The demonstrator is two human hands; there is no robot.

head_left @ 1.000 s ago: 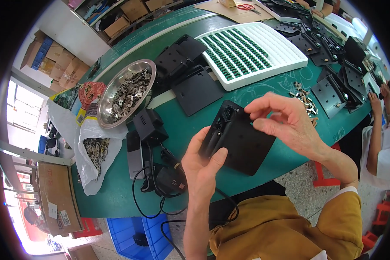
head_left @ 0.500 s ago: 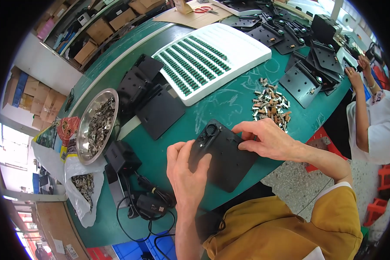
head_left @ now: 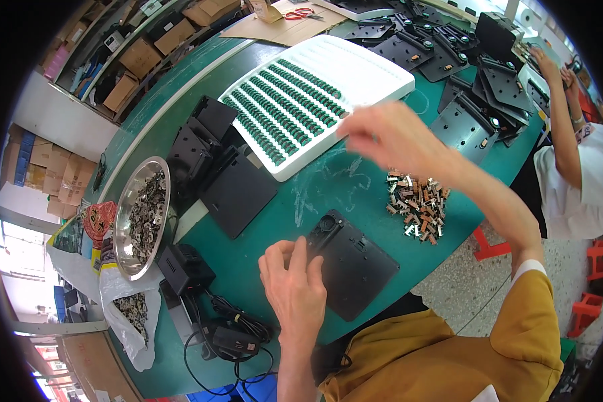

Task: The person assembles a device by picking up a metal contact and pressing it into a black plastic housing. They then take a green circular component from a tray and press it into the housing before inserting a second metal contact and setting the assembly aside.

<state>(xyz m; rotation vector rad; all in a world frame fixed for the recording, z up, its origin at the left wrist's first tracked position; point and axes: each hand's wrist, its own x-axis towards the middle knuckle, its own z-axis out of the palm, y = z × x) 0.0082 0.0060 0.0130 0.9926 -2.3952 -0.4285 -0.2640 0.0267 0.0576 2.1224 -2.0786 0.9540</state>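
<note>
A black plastic panel (head_left: 355, 271) with a round speaker-like grille at one corner lies at the table's front edge. My left hand (head_left: 291, 278) grips its left side, fingers curled and thumb against the panel. Higher up and to the right, my right hand (head_left: 392, 137) hovers by the near corner of a white foam tray (head_left: 375, 84). Motion smears its fingers, so I cannot see whether they hold anything. Rows of small green coil-like parts (head_left: 281, 110) fill the tray's left portion. Below my right hand sits a heap of small metal-and-brown switch-like parts (head_left: 419, 208).
Black panels (head_left: 238, 191) lie stacked left of the tray; more assembled panels (head_left: 465, 124) crowd the right. At left are a metal bowl (head_left: 130, 258) of small metal parts, a white bag (head_left: 151, 311), a black box (head_left: 187, 268) and cables (head_left: 238, 321). A co-worker (head_left: 576, 157) works at far right.
My right hand has left the panel and moved up to the tray's corner. The panel now lies lower and flatter, with my left hand still at its left side.
</note>
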